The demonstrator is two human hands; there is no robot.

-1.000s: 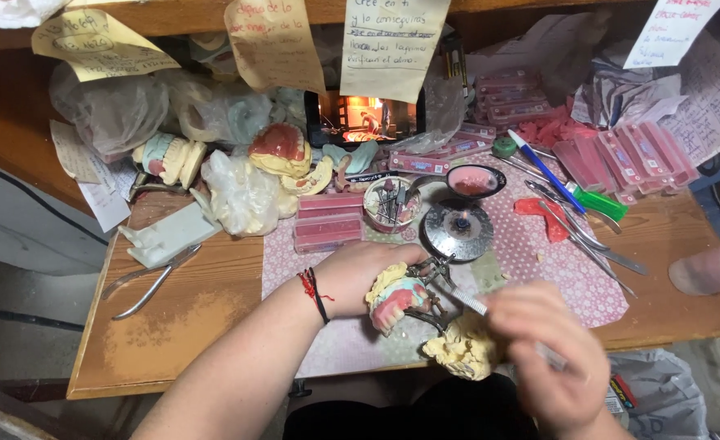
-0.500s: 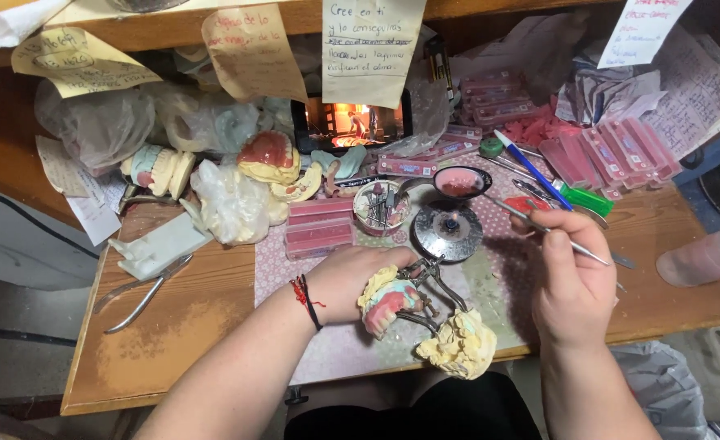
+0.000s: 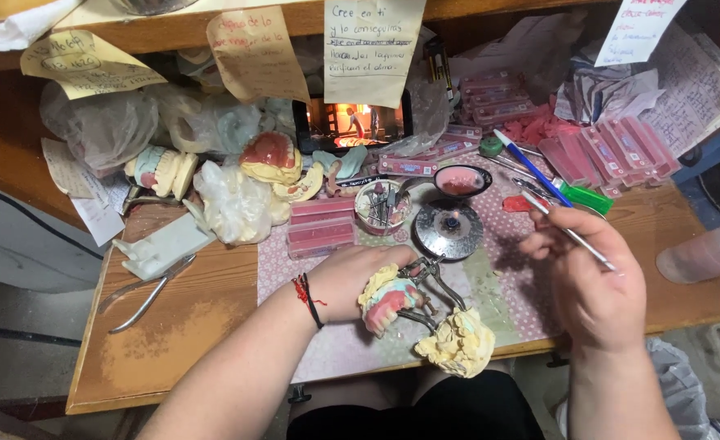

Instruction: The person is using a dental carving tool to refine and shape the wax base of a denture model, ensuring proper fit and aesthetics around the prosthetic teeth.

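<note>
My left hand (image 3: 352,281) grips a dental articulator (image 3: 421,314) with yellow plaster casts and a pink wax denture, resting it on the patterned mat (image 3: 335,342) at the desk's front edge. My right hand (image 3: 592,281) is raised to the right of it and pinches a thin metal wax tool (image 3: 563,228), whose tip points up and left toward a red wax piece (image 3: 516,204). A round metal burner (image 3: 448,230) stands between the two hands, just behind the articulator.
Pink wax sheets (image 3: 321,228), a cup of burs (image 3: 380,204), a small bowl of pink material (image 3: 460,179), tooth card strips (image 3: 612,151), bagged plaster models (image 3: 237,204) and pliers (image 3: 144,293) crowd the wooden desk (image 3: 172,350). A bottle (image 3: 706,253) lies far right. Paper notes hang above.
My right hand has lifted away from the articulator, moving up and right with the tool toward the wax pieces. My left hand still holds the articulator in nearly the same place.
</note>
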